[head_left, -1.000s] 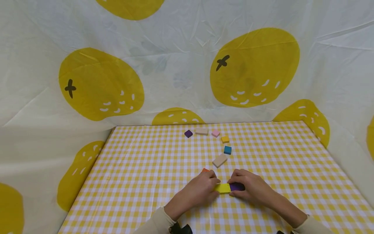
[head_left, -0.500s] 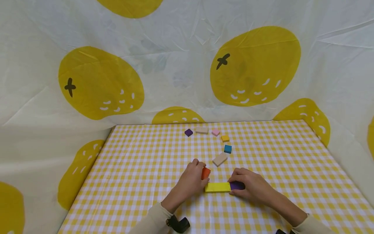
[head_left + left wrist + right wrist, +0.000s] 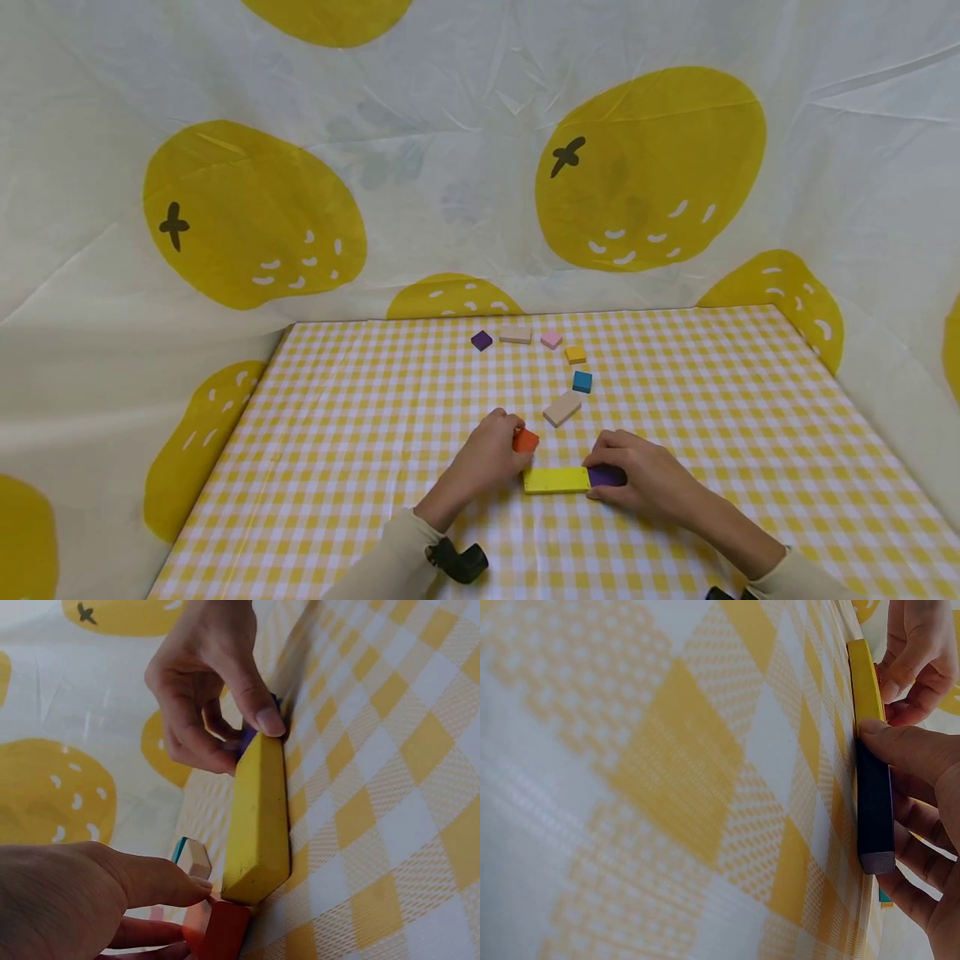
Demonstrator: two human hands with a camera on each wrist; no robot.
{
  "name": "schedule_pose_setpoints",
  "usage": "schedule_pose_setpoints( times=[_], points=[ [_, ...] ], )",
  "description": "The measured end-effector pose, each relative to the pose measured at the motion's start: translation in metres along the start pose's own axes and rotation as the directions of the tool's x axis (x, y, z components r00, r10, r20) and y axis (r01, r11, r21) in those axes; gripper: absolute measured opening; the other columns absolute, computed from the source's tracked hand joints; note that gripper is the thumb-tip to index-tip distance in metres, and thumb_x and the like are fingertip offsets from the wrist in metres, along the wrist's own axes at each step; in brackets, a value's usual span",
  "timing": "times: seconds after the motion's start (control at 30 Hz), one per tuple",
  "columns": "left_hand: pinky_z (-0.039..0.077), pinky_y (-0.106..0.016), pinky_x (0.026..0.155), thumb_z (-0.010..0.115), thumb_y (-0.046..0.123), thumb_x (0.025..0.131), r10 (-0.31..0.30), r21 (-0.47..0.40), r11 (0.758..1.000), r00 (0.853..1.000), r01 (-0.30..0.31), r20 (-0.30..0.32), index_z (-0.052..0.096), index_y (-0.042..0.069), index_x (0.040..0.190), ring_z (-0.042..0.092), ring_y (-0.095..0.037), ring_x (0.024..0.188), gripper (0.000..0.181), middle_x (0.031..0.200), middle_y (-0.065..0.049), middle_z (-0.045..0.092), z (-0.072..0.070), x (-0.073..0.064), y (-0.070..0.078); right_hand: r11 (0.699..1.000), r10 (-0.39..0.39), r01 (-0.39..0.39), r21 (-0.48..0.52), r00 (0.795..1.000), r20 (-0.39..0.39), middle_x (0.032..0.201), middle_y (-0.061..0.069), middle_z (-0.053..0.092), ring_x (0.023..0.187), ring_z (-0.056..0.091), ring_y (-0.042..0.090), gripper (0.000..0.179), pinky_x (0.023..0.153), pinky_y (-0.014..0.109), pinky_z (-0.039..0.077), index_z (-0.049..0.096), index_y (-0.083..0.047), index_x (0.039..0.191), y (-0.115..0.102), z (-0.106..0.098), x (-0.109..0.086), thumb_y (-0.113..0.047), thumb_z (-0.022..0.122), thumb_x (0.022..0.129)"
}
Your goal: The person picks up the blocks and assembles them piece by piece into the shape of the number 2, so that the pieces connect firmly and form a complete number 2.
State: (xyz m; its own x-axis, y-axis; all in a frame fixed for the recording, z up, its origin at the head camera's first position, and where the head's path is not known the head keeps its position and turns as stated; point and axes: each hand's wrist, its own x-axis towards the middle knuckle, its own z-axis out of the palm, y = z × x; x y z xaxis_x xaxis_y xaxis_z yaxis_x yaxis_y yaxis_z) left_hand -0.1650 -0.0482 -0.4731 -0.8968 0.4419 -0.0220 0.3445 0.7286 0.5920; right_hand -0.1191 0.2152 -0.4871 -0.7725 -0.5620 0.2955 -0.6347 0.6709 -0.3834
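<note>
In the head view my left hand (image 3: pixel 483 454) pinches an orange block (image 3: pixel 527 440), thumb on the near side. Just in front of that block lies a long yellow block (image 3: pixel 557 480) flat on the cloth. Against the yellow block's right end sits a dark purple block (image 3: pixel 606 475), gripped between thumb and fingers of my right hand (image 3: pixel 648 477). From the right wrist, the purple block (image 3: pixel 876 814) stands in line with the yellow one, the thumb over their joint. The left wrist view has the orange block (image 3: pixel 225 930) close by the yellow block's near end.
Beyond the hands a curved row of blocks runs to the back: beige (image 3: pixel 562 409), blue (image 3: pixel 582 382), orange-yellow (image 3: pixel 575 355), pink (image 3: pixel 551 339), another beige (image 3: pixel 515 334) and purple (image 3: pixel 482 340). A checked cloth (image 3: pixel 360 433) covers the table; a lemon-printed curtain (image 3: pixel 450 200) hangs behind.
My left hand has left the yellow block's left end, moved back and left, and taken hold of the orange block. My right hand stays on the purple block.
</note>
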Motion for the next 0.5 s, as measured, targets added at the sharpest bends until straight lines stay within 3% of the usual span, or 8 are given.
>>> schedule_pose_setpoints(
  times=[0.17,0.5],
  points=[
    [0.049,-0.024,0.072,0.080,0.015,0.084,-0.031,-0.080,0.996,0.998,0.036,0.058,0.070,-0.001,0.117,0.054,-0.012,0.081,0.038,0.099,-0.006,0.062,-0.003,0.007,-0.001,1.000,0.008,-0.008,0.003,1.000,0.004,0.101,-0.014,0.060,0.086,0.054,0.001,0.026,0.065,0.020,0.050,0.077,-0.022,0.101,0.000,0.000,0.000,-0.032,0.088,0.079],
    [0.050,-0.024,0.073,0.082,0.014,0.082,-0.033,-0.141,0.989,0.998,0.041,0.057,0.072,-0.001,0.117,0.055,-0.011,0.082,0.039,0.098,-0.005,0.064,0.000,0.015,-0.003,1.000,0.004,-0.004,-0.003,1.000,-0.005,0.100,-0.014,0.060,0.087,0.053,0.001,0.027,0.065,0.020,0.050,0.077,-0.022,0.101,-0.001,0.002,0.000,-0.033,0.088,0.079]
  ],
)
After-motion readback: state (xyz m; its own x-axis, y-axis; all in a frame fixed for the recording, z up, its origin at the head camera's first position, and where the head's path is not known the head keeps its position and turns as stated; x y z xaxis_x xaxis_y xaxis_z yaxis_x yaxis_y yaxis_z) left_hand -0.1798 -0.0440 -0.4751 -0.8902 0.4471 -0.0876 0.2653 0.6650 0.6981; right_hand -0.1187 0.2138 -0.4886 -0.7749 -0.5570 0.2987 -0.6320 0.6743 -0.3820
